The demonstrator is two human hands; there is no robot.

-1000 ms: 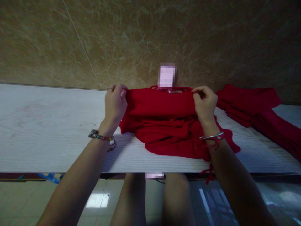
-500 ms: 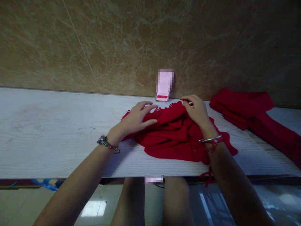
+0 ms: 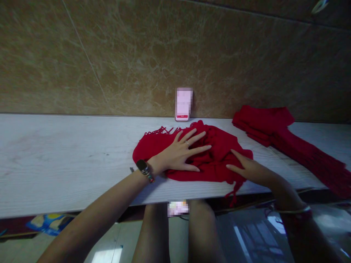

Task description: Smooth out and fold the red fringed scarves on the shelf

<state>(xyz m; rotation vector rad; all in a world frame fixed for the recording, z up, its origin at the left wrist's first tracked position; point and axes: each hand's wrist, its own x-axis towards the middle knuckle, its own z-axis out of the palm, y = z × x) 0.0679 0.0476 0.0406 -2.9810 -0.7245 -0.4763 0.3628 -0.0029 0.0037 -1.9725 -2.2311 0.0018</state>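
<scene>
A crumpled red scarf (image 3: 219, 137) with fringed ends lies in a heap on the white wood-grain table (image 3: 55, 157). My left hand (image 3: 183, 151) rests flat across its middle, fingers spread wide, a ring on one finger. At the heap's right side, my right hand (image 3: 246, 168) touches the cloth with its thumb and a finger apart; its other fingers are hard to see. Fringe shows along the scarf's far left edge, and a red tassel hangs over the table's near edge.
A second red scarf (image 3: 263, 124), folded, lies at the right, its fringed end trailing over the near edge. Against the brown marbled wall (image 3: 123, 65) leans a phone (image 3: 183, 104) with a blurred screen. A blue and yellow package (image 3: 48, 223) sits below the table at left.
My left hand has moved right and spread flat on the scarf. My right hand has left the far edge and come down to the right side. The heap looks flatter and more compact.
</scene>
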